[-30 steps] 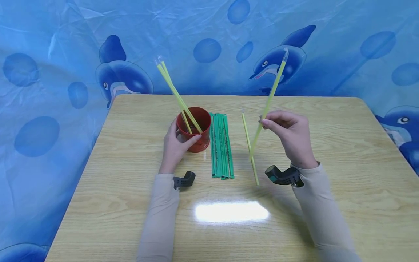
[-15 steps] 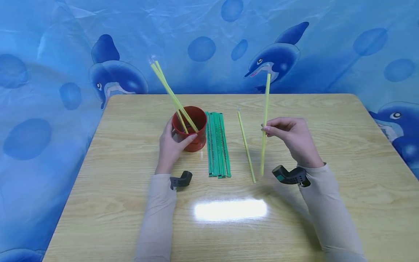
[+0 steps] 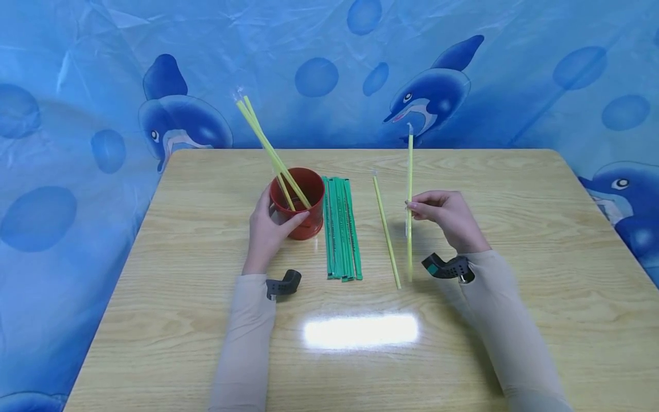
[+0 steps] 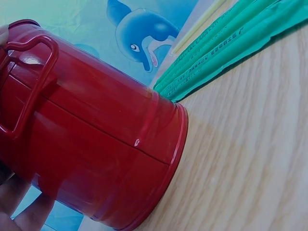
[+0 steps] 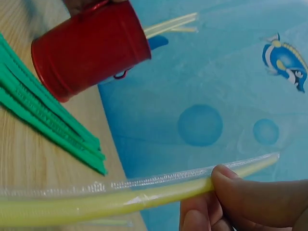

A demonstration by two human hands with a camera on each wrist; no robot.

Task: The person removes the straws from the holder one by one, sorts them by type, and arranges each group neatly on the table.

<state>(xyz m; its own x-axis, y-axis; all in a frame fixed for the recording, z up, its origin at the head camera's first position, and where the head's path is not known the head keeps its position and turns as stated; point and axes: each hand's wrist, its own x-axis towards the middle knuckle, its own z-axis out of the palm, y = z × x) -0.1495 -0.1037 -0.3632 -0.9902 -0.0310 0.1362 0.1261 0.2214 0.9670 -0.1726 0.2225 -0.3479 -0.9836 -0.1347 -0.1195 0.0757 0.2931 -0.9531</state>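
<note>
My left hand (image 3: 265,234) grips the side of a red metal bucket (image 3: 305,228), which stands on the table. Several yellow straws (image 3: 262,134) in clear wrappers lean leftward out of it. The left wrist view shows a wire handle (image 4: 48,72) on the bucket's side. Between thumb and fingers, my right hand (image 3: 450,216) pinches another yellow straw (image 3: 410,166), held nearly vertical in the head view. Its clear wrapper (image 5: 159,179) shows along one edge in the right wrist view. Just left of it, one more wrapped straw (image 3: 386,232) lies on the table.
Several slim green packets (image 3: 342,229) lie side by side between the bucket and the loose straw. The wooden table (image 3: 195,320) ends at a blue dolphin-print sheet (image 3: 231,34) behind it. Light glares on the table's near middle.
The straw in my right hand has swung from leaning right to nearly upright, and that hand has come slightly lower. My left hand still holds the bucket.
</note>
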